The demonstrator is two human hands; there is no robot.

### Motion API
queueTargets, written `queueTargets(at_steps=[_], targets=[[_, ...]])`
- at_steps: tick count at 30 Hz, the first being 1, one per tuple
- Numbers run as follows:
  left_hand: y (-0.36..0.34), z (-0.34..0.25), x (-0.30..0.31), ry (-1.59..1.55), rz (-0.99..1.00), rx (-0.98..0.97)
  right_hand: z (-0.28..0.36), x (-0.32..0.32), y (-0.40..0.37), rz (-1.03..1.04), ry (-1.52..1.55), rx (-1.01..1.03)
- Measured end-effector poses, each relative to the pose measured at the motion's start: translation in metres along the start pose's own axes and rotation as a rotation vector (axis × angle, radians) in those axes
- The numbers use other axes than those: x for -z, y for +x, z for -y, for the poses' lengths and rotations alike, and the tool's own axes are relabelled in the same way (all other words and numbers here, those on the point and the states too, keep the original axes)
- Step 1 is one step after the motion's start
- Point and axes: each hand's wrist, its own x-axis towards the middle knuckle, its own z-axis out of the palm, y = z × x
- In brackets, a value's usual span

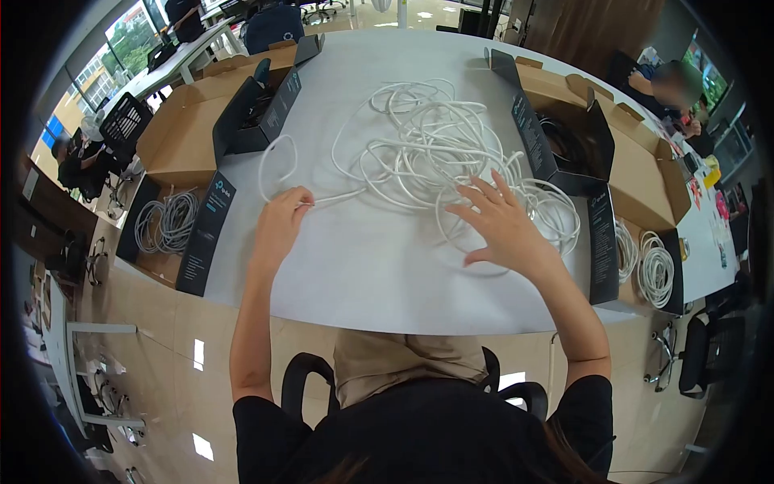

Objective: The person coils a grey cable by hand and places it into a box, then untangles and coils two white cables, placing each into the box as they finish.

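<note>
A loose tangle of white cable (419, 149) lies across the middle of the table. My left hand (282, 214) is closed in a pinch on one strand, at the left of the pile. From those fingers a loop of cable rises behind, and a straight length runs right into the tangle. My right hand (504, 222) has its fingers spread over the near right part of the pile, with strands beneath and around the fingertips. Right of this hand, smaller coils of the white cable bunch near the box wall.
At the left, an open box (205, 234) holds coiled grey-white cable (167, 222); behind it another open box (278, 109) has dark contents. At the right, one box (601, 242) holds white coils (655, 270), another black cable (560, 141). A person (665, 89) sits at the far right.
</note>
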Motion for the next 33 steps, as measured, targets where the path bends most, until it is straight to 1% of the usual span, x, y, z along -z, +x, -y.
queueTargets(at_steps=[1, 4, 7, 10, 12, 13, 14, 16, 17, 20, 23, 24, 26, 28, 30, 32, 33], targets=[[-0.002, 0.009, 0.005, -0.027, -0.029, -0.012, -0.004, -0.003, -0.004, 0.028, -0.025, -0.004], [-0.011, 0.031, 0.025, -0.149, -0.122, 0.087, -0.014, 0.011, -0.005, 0.169, -0.031, -0.117], [-0.021, 0.048, 0.043, -0.097, -0.176, 0.189, -0.023, 0.028, -0.009, -0.017, -0.054, -0.189], [-0.03, 0.071, 0.05, -0.118, -0.202, 0.216, -0.041, 0.04, -0.017, -0.234, -0.034, -0.279], [-0.033, 0.076, 0.051, -0.122, -0.136, 0.252, -0.051, 0.051, -0.02, -0.266, 0.041, -0.318], [-0.035, 0.075, 0.049, -0.095, -0.118, 0.263, -0.052, 0.053, -0.022, -0.319, 0.131, -0.413], [-0.035, 0.073, 0.048, -0.065, -0.1, 0.274, -0.053, 0.056, -0.02, -0.373, 0.17, -0.445], [-0.036, 0.072, 0.042, -0.062, -0.047, 0.241, -0.056, 0.063, -0.015, -0.478, 0.251, -0.507], [-0.036, 0.068, 0.039, -0.061, -0.022, 0.225, -0.061, 0.065, -0.012, -0.472, 0.274, -0.553], [-0.037, 0.046, 0.034, -0.058, -0.026, 0.174, -0.063, 0.064, 0.003, -0.627, 0.295, -0.498], [-0.037, 0.009, 0.035, 0.276, -0.075, 0.001, -0.071, 0.052, 0.019, -0.664, 0.282, -0.451], [-0.035, -0.004, 0.032, 0.23, -0.083, -0.018, -0.07, 0.049, 0.025, -0.674, 0.28, -0.426], [-0.027, -0.03, 0.023, 0.138, -0.1, -0.051, -0.06, 0.048, 0.039, -0.662, 0.307, -0.438], [-0.02, -0.061, 0.01, 0.255, -0.074, -0.244, -0.046, 0.053, 0.055, -0.663, 0.357, -0.411], [-0.012, -0.088, -0.011, 0.06, -0.012, -0.305, -0.045, 0.056, 0.07, -0.712, 0.473, -0.358], [-0.003, -0.09, -0.039, -0.019, 0.101, -0.344, -0.048, 0.061, 0.079, -0.728, 0.618, -0.337], [-0.001, -0.087, -0.051, -0.058, 0.159, -0.368, -0.054, 0.062, 0.082, -0.747, 0.644, -0.375]])
